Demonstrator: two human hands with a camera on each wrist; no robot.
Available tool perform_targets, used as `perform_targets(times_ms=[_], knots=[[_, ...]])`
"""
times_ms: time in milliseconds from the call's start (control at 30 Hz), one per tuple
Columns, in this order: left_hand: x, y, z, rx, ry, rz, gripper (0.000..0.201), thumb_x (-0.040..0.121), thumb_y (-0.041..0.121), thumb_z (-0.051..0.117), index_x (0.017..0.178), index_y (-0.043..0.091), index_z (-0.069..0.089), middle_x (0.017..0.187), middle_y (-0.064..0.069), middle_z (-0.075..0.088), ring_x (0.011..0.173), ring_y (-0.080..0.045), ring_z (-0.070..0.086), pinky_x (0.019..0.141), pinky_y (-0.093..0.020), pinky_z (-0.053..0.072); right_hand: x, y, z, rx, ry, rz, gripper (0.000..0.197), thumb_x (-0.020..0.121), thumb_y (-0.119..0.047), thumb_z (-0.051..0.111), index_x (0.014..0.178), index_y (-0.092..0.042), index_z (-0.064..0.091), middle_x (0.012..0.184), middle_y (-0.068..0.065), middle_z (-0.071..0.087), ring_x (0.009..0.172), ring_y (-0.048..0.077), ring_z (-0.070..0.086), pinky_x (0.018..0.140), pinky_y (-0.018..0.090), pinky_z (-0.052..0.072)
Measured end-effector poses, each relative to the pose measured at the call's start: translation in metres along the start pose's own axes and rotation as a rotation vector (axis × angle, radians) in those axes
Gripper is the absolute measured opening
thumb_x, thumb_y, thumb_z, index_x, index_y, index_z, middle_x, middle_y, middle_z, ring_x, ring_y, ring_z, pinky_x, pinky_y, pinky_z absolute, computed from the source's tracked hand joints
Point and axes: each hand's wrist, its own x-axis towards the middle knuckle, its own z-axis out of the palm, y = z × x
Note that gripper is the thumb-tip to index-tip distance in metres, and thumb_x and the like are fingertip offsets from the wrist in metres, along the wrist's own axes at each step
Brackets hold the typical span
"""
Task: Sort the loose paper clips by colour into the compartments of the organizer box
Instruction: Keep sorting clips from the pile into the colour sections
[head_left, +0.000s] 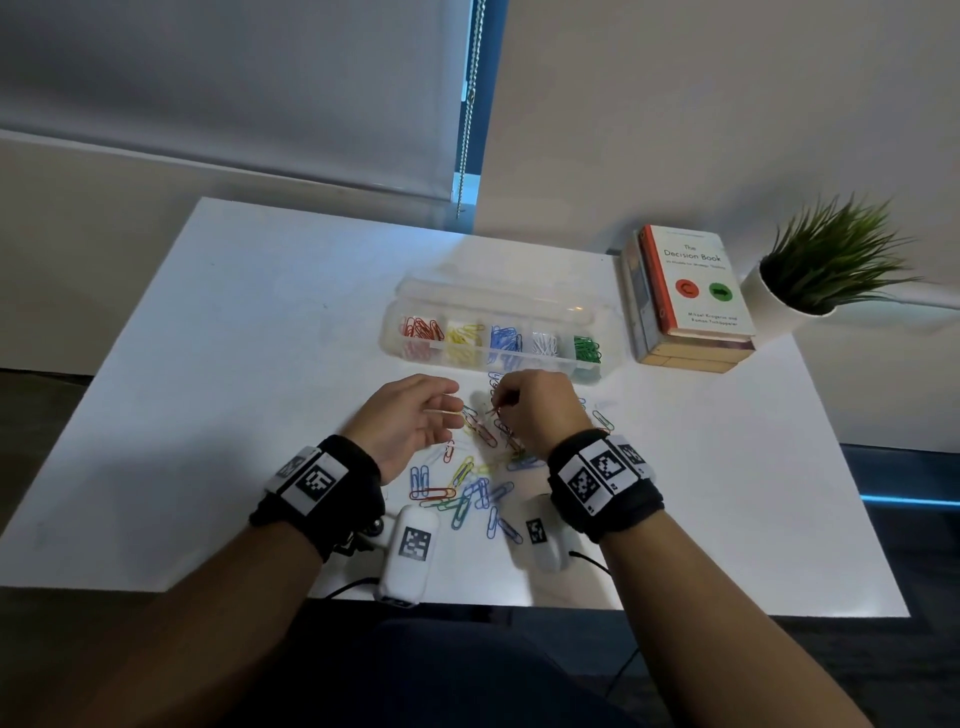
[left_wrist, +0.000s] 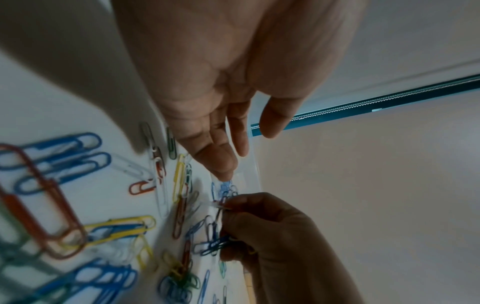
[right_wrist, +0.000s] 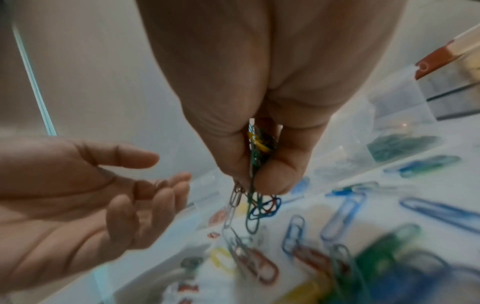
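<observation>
A white desk fills most of what you see from the head camera. At its far right stands a stack of books, with a small potted plant beside it. Just left of the books lies the clear organizer box, its lid folded back. Its compartments run left to right: red, yellow, blue, white and green paper clips, each colour in its own section.

Nearer to you, between the box and the desk's front edge, the loose paper clips are scattered in mixed colours, some overlapping.

Your left hand hovers over the left part of that scatter, palm turned inward, fingers relaxed and slightly spread. In the head view a thin pale streak lies at its fingertips; I cannot tell what it is. The wrist views show nothing in that hand.

Your right hand is just beside it, close to the front of the box and above the pile. Its thumb and fingers pinch a tangled bunch of clips, green, blue, red, yellow and a pale one, which dangles below the fingertips over the loose clips on the desk.
</observation>
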Motion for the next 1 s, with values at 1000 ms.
perform_targets(times_ms=[1000], knots=[[-0.003,0.031,0.034,-0.708,-0.299,-0.148,0.040,0.092,0.017,0.037,0.096,-0.012,0.063,0.091,-0.027,0.068,0.079,-0.037,0.071,0.074,-0.044,0.059,-0.014,-0.032,-0.071,0.272,0.212,-0.252,0.018,0.083,-0.001,0.061,0.087,-0.018,0.067,0.080,-0.007,0.066,0.062,-0.001,0.057,0.060,0.007,0.042]])
